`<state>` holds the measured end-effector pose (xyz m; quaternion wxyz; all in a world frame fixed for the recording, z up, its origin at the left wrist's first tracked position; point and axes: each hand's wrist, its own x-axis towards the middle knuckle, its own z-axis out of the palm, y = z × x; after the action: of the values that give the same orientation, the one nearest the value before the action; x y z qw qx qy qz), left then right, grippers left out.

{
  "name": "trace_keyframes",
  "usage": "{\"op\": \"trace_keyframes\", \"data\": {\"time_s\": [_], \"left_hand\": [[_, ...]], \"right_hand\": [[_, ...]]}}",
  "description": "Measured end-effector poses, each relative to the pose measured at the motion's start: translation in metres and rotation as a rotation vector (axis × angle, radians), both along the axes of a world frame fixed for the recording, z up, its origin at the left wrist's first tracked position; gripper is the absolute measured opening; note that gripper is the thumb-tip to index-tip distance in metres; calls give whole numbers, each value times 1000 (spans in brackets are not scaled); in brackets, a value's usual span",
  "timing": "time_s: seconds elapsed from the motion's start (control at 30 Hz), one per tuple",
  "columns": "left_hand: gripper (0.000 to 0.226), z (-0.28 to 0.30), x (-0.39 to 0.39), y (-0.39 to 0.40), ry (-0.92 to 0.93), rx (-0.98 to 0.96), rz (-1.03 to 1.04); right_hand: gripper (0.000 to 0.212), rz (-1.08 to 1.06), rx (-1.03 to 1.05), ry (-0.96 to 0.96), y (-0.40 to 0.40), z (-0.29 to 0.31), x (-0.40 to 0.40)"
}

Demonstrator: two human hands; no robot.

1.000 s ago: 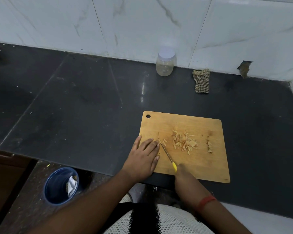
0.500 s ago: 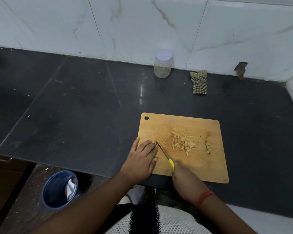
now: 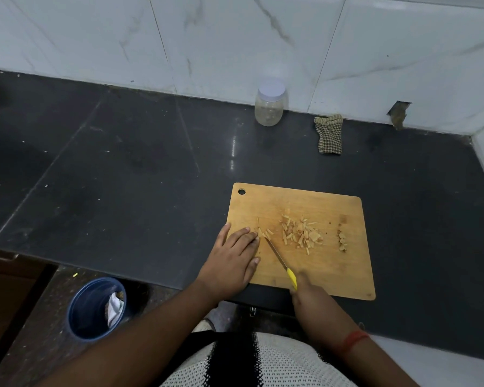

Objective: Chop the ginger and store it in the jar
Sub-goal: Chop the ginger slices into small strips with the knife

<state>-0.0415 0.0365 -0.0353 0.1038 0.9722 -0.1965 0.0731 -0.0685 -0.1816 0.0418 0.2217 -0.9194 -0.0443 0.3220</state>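
Observation:
A wooden cutting board [image 3: 333, 275] lies on the dark counter, near its front edge. A heap of chopped ginger sticks [image 3: 301, 233] sits mid-board, with a few small bits [image 3: 342, 241] to the right. My left hand [image 3: 232, 261] rests flat on the board's left side, its fingertips touching a small uncut ginger piece [image 3: 263, 232]. My right hand [image 3: 305, 289] grips the yellow handle of a thin knife [image 3: 280, 259], whose blade tip is beside that piece. The clear jar [image 3: 269, 103] with a white lid stands closed at the back wall.
A checked cloth [image 3: 329, 134] lies right of the jar. A blue bin [image 3: 95, 308] with scraps stands on the floor at lower left. Tiled walls bound the counter at the back and right.
The camera has shifted slightly. The knife blade has drawn back a little to the right of my left fingertips. My left hand stays on the ginger piece.

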Motion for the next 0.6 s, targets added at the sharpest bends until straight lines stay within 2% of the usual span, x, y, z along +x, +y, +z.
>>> {"op": "trace_keyframes", "data": {"time_s": [0.1, 0.2, 0.3, 0.37, 0.47, 0.6], "left_hand": [[42, 3, -1, 0, -30, -55, -10], [35, 4, -2, 2, -54, -173, 8], [34, 4, -4, 4, -38, -316, 132], [35, 5, -4, 8, -10, -379, 238], [37, 7, -4, 17, 39, -422, 306], [40, 9, -2, 19, 93, -419, 299]], "right_hand": [[31, 15, 65, -71, 13, 0, 8], [26, 26, 68, -62, 23, -3, 12], [23, 13, 40, -42, 20, -8, 10], [28, -31, 9, -50, 12, -11, 6], [35, -52, -11, -71, 8, -11, 2], [27, 40, 35, -124, 29, -8, 8]]}}
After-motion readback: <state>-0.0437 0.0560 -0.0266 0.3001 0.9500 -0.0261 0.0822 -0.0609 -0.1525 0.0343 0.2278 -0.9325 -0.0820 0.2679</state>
